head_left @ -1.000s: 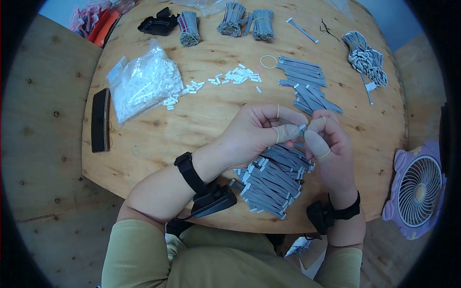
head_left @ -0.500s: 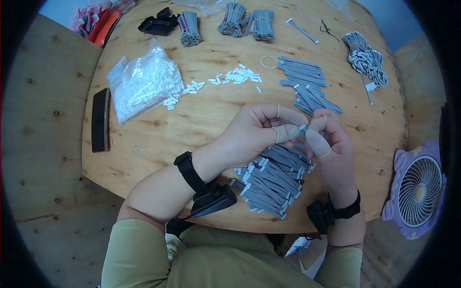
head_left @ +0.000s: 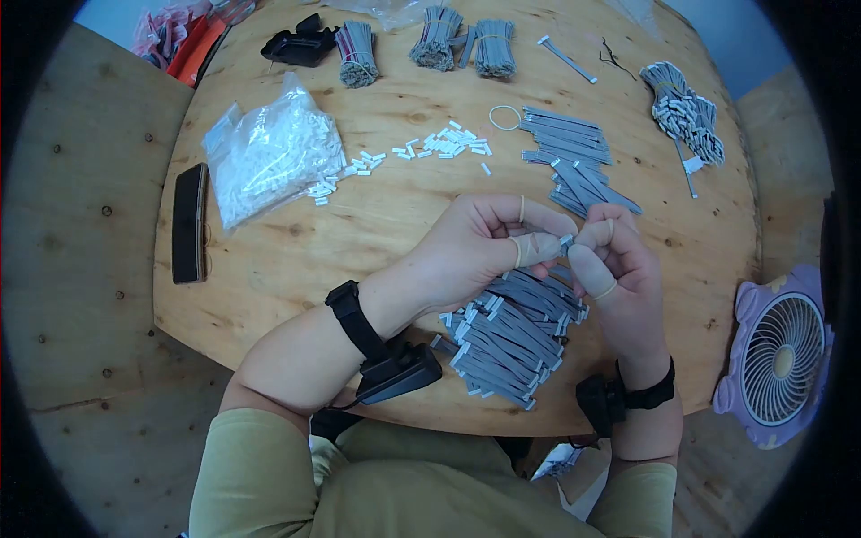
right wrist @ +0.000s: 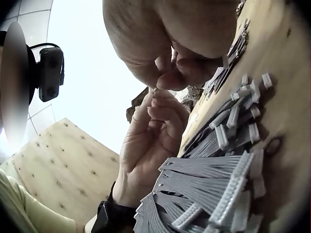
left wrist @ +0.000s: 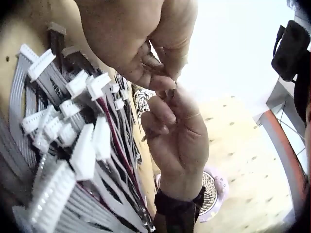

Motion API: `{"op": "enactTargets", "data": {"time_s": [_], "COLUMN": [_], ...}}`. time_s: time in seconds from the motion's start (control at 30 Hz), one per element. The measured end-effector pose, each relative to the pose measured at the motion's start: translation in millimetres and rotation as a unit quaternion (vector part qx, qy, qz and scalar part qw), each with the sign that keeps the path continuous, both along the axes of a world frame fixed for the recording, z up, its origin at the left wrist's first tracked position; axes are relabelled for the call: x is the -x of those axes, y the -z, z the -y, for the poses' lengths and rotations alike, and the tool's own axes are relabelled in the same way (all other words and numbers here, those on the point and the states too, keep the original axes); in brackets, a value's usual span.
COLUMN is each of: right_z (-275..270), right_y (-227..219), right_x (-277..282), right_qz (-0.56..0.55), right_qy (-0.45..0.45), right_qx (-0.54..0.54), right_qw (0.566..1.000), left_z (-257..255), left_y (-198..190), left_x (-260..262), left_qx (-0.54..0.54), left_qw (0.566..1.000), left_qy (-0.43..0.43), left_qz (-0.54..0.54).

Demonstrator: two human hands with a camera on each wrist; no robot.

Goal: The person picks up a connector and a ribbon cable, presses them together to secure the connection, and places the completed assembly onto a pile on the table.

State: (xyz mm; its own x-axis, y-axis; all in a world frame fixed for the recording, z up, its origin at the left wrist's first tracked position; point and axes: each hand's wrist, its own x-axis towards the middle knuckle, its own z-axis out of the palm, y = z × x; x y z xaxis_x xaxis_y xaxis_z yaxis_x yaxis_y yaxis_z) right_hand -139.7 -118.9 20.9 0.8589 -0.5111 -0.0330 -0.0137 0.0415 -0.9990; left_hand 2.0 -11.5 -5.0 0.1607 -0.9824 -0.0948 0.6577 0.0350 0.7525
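In the head view the left hand [head_left: 480, 242] pinches a small white connector [head_left: 566, 240] between thumb and forefinger, both in pale finger covers. The right hand [head_left: 619, 269] meets it from the right, its covered thumb and forefinger pinching at the same connector; the cable behind it is mostly hidden by the fingers. Just below both hands lies a pile of grey ribbon cables [head_left: 507, 336] with white end connectors. The left wrist view shows the right hand [left wrist: 177, 131] fingertip to fingertip with the left, and the right wrist view shows the left hand [right wrist: 153, 131] likewise.
Beyond the hands are loose white connectors [head_left: 448, 142], a clear bag of connectors [head_left: 278, 157] and flat grey cables [head_left: 565, 134]. Tied cable bundles [head_left: 494, 49] stand at the back. A phone-like dark object [head_left: 188, 224] lies left; a purple fan [head_left: 783, 359] stands right.
The head view has shifted very slightly. Both hands keep the same pinch on the connector, with no other clear movement.
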Motion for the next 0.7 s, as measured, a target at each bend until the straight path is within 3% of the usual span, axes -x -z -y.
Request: {"op": "enactTargets", "data": {"time_s": [0.43,0.7], "right_z": [-2.0,0.1], "right_y": [1.6,0.9], "right_x": [-1.5,-1.6], "right_qz": [0.003,-0.023], "right_qy": [0.009,0.007], "right_qx": [0.030,0.023], "right_qw": [1.000,0.999], "left_z": [-1.2,-0.1], "left_y": [1.3,-2.1], "left_x": [-0.1,1.9], "left_qx": [0.004,-0.014], "left_qw": [1.000,0.995], "left_qy": [-0.003,-0.030], "left_qz": [0.012,0.092]}}
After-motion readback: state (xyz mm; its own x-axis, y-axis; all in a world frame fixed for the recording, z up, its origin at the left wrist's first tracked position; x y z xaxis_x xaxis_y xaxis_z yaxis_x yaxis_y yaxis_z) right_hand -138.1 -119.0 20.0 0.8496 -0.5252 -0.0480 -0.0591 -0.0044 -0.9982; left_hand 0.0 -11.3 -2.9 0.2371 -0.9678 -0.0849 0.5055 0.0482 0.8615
